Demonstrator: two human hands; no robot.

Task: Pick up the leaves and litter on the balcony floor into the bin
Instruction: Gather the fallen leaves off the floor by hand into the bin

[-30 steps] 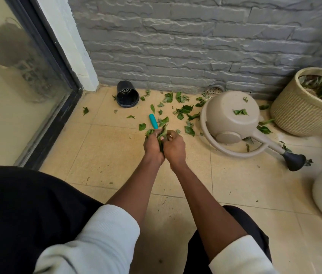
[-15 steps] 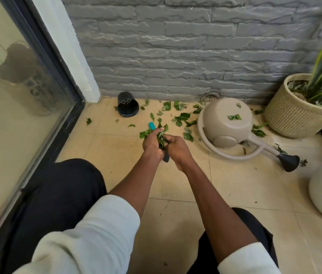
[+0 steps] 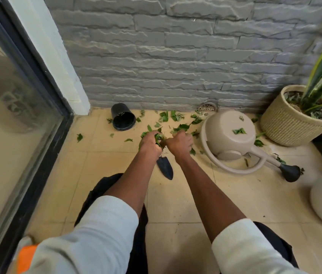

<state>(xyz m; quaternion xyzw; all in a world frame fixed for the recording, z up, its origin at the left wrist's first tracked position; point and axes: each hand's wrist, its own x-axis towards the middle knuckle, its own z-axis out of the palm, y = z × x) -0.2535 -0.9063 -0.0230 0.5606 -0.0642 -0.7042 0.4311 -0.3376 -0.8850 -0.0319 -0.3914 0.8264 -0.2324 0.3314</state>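
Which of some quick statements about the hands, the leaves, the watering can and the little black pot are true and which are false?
1. The left hand holds a bunch of leaves. True.
2. The watering can stands upright. False: it lies on its side.
3. A leaf lies on the watering can. True.
4. The black pot stands upright and holds a plant. False: it lies tipped over by the wall, with no plant in it.
5. A trowel lies on the floor below the hands. True.
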